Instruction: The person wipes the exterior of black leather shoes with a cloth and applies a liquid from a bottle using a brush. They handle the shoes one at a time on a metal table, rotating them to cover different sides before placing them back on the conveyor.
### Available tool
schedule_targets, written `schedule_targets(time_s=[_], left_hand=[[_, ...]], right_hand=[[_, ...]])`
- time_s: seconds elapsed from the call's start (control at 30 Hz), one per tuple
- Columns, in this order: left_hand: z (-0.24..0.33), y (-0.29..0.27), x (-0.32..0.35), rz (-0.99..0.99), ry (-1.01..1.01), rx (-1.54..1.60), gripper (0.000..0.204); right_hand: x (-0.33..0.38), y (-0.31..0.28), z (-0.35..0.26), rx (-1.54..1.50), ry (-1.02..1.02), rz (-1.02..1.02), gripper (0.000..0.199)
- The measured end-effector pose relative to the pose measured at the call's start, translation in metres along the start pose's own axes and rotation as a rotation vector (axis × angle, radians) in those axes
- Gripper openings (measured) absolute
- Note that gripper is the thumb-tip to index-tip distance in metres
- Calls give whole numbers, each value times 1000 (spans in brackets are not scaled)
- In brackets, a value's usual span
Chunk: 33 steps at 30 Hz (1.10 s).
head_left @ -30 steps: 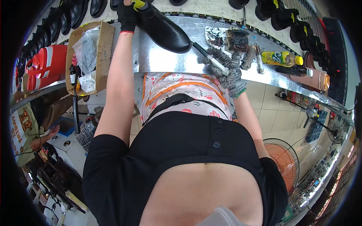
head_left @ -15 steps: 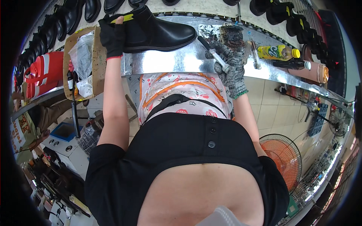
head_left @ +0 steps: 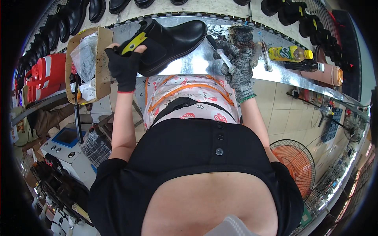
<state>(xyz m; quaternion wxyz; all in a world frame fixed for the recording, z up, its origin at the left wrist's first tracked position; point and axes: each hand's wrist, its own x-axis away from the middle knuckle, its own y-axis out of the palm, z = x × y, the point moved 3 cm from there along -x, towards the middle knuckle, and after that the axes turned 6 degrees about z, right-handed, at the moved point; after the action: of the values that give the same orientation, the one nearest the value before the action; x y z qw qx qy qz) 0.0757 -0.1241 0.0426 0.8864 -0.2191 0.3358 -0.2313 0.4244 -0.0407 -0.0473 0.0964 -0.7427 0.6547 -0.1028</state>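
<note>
A black leather ankle boot (head_left: 167,45) is tilted at the near edge of the metal bench, its toe pointing to the far right. My left hand (head_left: 124,69), in a black fingerless glove, is closed on the top of its shaft beside a yellow tag (head_left: 134,43). In a grey knitted glove, my right hand (head_left: 241,70) is closed around a slim tool (head_left: 224,58) with a pale, translucent barrel and a dark end. That dark end lies close to the boot's toe; whether they touch I cannot tell. The fingers partly hide the tool.
Beyond the metal bench (head_left: 189,70) runs a conveyor carrying several black shoes (head_left: 96,11). A cardboard box (head_left: 104,59) and red cooler (head_left: 55,72) stand left. Dark-stained pad (head_left: 241,34), yellow-labelled bottle (head_left: 289,54) and dark bottle (head_left: 299,66) lie right. An orange fan (head_left: 293,165) stands below.
My left hand has come nearer and slightly right, bringing the boot's heel down toward me and tilting the toe upward. My right hand has barely shifted, still holding the slim tool.
</note>
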Motion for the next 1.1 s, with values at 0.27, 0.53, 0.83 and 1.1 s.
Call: schedule_targets(time_s=[0.27,0.53,0.83,1.1], left_hand=[[32,-18,30,-220,-42,71,64],[36,-12,57,-617,-403,382,76],[40,0,81,-824,-826,614,63],[51,6,90,-820,-944,818,48]], right_hand=[[10,6,-72,-117,525,-43,46],[20,3,-109,-88,334,-179,54],[33,-5,-105,268,-106,-254,37],[42,-9,-78,-263,270,-276,60]])
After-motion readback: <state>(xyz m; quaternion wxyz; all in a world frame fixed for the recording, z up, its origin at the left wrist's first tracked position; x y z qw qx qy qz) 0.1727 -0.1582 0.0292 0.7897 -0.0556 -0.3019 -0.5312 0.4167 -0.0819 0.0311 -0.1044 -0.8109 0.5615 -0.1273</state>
